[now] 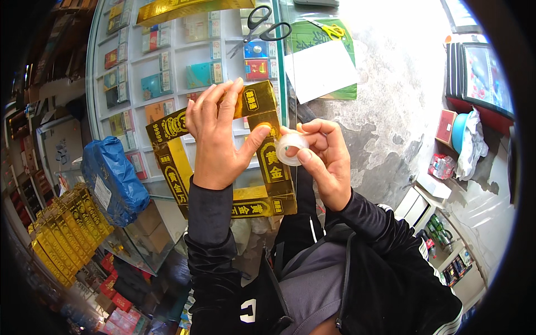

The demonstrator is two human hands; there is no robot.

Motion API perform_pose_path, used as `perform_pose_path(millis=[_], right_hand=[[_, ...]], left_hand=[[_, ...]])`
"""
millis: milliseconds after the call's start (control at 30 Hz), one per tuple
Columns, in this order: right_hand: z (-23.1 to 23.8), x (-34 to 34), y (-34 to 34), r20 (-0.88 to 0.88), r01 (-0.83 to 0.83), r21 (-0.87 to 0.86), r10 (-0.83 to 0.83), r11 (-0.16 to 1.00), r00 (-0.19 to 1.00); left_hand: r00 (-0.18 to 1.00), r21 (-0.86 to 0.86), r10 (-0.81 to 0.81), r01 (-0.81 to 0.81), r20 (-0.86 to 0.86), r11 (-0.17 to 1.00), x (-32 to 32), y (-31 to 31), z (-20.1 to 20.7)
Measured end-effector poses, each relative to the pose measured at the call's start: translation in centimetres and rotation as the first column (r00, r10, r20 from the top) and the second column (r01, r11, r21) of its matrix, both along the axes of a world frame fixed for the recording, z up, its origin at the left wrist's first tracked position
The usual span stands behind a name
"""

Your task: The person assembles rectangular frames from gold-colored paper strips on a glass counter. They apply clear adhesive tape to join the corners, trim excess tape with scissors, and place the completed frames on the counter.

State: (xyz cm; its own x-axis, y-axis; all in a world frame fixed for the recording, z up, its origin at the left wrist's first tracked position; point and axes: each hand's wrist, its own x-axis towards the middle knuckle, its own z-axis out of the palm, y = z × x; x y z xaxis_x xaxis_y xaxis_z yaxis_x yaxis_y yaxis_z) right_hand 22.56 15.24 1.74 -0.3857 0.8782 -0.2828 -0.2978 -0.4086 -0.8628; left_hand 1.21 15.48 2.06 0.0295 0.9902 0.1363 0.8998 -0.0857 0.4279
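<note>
A square frame of gold-and-black printed cardboard (274,170) lies at the edge of a glass display counter (178,42), its middle open to the glass. My left hand (220,134) rests across it, fingers stretched toward the far side and thumb on the right side. Just right of the frame, my right hand (332,167) pinches a roll of clear tape (291,148) between thumb and fingers. The roll is close against the frame's right side; whether a strip is stuck there, I cannot tell.
Black-handled scissors (260,25) and a gold box (190,10) lie on the far glass. Right of them are white paper (324,70) and yellow-handled scissors (333,30) on a green sheet (350,92). At left stand a blue-wrapped package (120,181) and gold cartons (70,234).
</note>
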Motion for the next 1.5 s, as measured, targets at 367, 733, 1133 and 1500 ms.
perform_pose_path(millis=[367,733,1133,1500], right_hand=[[0.6,0.9,2.1,-0.035,-0.031,-0.01,0.031,0.999,0.999],[3.3,0.6,9.3,0.596,-0.539,0.66,0.071,0.523,0.8],[4.6,-2.6,10.0,0.741,-0.714,0.633,0.034,0.299,0.67],[5.4,-3.8,10.0,0.83,-0.806,0.535,0.018,0.253,0.557]], left_hand=[[1.0,0.0,0.023,-0.023,0.012,1.0,0.1,0.1,-0.1],[0.998,0.0,0.051,-0.051,0.038,0.999,0.3,-0.2,-0.1],[0.994,0.032,0.072,-0.074,0.079,0.997,0.4,-0.4,-0.3],[0.98,0.082,0.096,-0.112,0.176,0.99,0.6,-0.4,-0.9]])
